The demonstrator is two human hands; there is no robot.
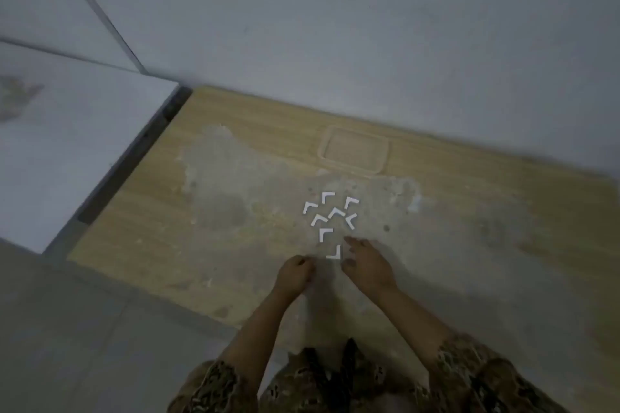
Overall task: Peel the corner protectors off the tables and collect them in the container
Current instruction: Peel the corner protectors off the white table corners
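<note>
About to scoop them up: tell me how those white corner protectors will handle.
The corner protectors look thin and flat, so probably light and hard to pinch off the table. Their L shape probably won't roll. Lying loose and close together, they would likely slide and scatter if pushed.

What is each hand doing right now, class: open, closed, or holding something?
Left hand: fingers curled; whether they pinch anything cannot be told.
Right hand: open, fingers spread beside a corner protector, holding nothing.

Single head view, looking steeply down, close above wooden table (235,131)
</note>
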